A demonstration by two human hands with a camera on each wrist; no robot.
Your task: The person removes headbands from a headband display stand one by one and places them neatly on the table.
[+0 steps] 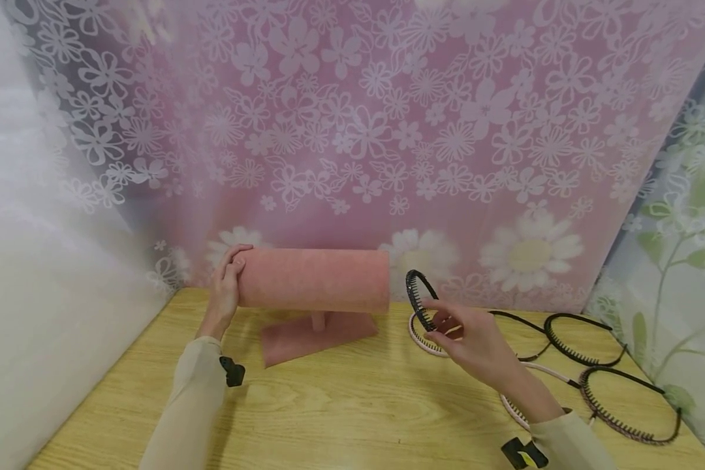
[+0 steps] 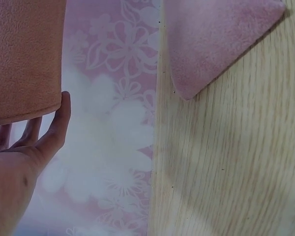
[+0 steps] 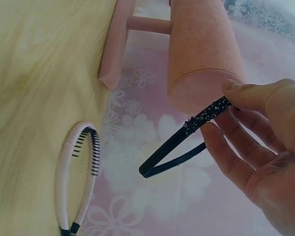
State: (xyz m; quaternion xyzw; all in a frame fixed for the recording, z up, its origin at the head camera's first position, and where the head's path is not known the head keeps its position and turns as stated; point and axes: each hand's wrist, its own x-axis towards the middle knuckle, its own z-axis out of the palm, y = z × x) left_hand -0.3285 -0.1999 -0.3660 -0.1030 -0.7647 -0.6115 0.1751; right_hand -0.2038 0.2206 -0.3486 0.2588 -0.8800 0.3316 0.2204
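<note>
A pink plush headband display stand has a horizontal roll on a short post above a flat base. My left hand holds the roll's left end, its fingers bent at the edge. Right of the roll, my right hand pinches a black headband between thumb and fingers. This black headband has inner teeth and a sparkly beaded stretch. It is raised off the table, apart from the roll's right end. Below it lies a pale pink toothed headband, partly hidden by the right hand in the head view.
Several more headbands lie at the table's right, among them a black one, a brownish one and a pale one partly behind the right forearm. Flowered curtains border the wooden table at back and sides.
</note>
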